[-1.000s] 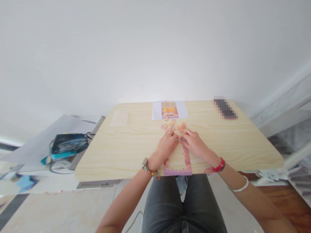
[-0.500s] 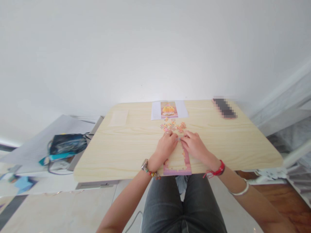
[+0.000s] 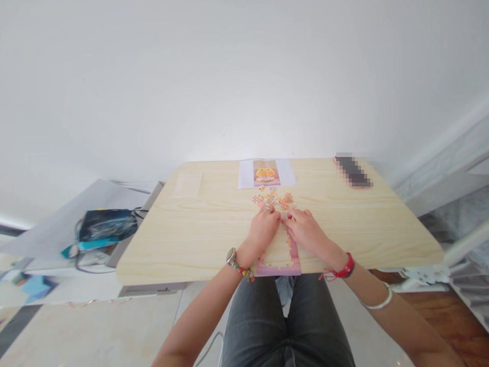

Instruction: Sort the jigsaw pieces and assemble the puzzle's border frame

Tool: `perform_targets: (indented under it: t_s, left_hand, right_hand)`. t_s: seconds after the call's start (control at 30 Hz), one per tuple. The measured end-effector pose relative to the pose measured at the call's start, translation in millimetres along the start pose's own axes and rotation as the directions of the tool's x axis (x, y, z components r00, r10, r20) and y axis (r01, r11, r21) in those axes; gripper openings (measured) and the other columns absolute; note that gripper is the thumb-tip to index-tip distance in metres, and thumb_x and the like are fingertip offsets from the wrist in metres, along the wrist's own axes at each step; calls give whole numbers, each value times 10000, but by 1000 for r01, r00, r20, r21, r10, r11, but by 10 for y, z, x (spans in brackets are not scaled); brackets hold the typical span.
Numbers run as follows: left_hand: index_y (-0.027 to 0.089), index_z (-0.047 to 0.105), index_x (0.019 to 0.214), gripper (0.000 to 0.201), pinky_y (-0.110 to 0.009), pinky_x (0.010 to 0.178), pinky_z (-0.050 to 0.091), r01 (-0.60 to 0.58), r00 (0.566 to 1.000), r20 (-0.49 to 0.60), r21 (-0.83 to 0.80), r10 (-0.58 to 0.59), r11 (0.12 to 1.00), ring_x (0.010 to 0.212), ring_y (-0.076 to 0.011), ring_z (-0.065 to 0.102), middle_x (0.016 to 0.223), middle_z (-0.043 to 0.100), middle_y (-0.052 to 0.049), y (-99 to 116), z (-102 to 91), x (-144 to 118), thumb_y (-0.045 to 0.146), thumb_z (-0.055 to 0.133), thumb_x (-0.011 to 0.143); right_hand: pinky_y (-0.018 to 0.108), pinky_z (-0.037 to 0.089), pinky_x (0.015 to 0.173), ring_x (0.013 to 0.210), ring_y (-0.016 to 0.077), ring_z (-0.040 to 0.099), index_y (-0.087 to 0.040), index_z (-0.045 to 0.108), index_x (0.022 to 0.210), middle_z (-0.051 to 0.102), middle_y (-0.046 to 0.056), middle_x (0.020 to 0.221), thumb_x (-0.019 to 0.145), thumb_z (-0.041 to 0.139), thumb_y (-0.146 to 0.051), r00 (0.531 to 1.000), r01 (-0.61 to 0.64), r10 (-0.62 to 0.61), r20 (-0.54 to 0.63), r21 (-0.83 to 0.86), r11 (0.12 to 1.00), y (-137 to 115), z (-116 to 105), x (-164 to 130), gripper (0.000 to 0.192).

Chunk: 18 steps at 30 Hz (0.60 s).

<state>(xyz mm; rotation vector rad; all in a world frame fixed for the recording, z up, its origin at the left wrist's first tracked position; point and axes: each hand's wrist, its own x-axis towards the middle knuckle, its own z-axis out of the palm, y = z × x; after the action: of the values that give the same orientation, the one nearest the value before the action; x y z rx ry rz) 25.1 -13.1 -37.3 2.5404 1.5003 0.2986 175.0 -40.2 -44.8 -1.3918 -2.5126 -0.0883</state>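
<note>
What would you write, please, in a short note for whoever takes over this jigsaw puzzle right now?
Left hand: on the table, fingertips at the top of the puzzle frame; whether it pinches a piece is hidden.
Right hand: beside it, fingertips nearly meeting the left's at the same spot; grip not visible.
Things: loose puzzle pieces lie in a small heap just beyond the hands; the reference picture lies on a white sheet at the far edge.
Done: the pink border along the near edge and right side looks joined.
Left: the middle of the frame is still bare wood, and the heap is not yet placed.
</note>
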Motion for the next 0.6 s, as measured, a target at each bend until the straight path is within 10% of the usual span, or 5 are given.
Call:
perform_targets:
  t_s: [0.6]
  left_hand:
    - [150,618,1032,234,-329,814,468,183,968,-152,-114,-199,976,872,-195,554,893,541,-73,-647,-148,-111,170,504,829]
  right_hand:
    - [326,375,766,845,179,528,-186,651,963,567,66,880,880,464,-210,994,-110,110,7,143,984,248,-22,-139,205]
